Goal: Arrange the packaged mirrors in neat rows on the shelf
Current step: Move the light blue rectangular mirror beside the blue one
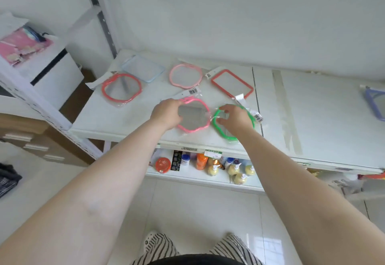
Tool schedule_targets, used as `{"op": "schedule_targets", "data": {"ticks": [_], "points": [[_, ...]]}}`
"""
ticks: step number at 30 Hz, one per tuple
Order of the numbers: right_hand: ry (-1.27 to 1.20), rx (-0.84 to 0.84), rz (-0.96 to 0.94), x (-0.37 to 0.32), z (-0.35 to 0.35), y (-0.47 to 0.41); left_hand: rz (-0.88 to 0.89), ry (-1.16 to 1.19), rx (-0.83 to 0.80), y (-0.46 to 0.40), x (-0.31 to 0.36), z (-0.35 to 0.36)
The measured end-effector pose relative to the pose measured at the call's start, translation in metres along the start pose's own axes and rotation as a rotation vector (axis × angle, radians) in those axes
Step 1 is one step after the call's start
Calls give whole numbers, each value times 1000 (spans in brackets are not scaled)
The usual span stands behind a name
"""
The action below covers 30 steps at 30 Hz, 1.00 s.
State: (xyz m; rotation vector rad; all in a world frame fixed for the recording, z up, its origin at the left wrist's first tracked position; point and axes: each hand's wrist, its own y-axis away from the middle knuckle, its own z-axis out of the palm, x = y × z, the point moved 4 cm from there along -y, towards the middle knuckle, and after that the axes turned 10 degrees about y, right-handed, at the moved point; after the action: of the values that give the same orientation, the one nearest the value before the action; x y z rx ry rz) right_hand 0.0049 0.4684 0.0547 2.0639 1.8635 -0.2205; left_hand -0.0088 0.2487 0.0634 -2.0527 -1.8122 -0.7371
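Note:
Several packaged mirrors lie flat on the white shelf. At the front, my left hand grips the left edge of the pink-framed mirror. Beside it, my right hand rests over the green-framed mirror, thumb and fingers curled round its left rim. Behind them lie a red round mirror, a pale blue rectangular mirror, a light pink round mirror and a red rectangular mirror. A purple-framed mirror sits at the far right edge.
A lower shelf holds bottles, an orange container and a red-lidded jar. A metal upright stands at the back left, next to a white box with pink packaging. Taped strips cross the shelf's right half.

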Motion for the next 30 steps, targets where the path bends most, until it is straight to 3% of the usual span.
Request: {"op": "schedule_targets", "data": {"ticks": [10,23,30], "points": [[52,-26,-3,-84,21,-22,-32,105,-14,-32,-68,-40],[8,-125,-174,-190,52,-115,-193,14,76,-74,-147,-105],[2,-86,-99,-218,59,-145,-155,59,57,-122,-185,-126]]}}
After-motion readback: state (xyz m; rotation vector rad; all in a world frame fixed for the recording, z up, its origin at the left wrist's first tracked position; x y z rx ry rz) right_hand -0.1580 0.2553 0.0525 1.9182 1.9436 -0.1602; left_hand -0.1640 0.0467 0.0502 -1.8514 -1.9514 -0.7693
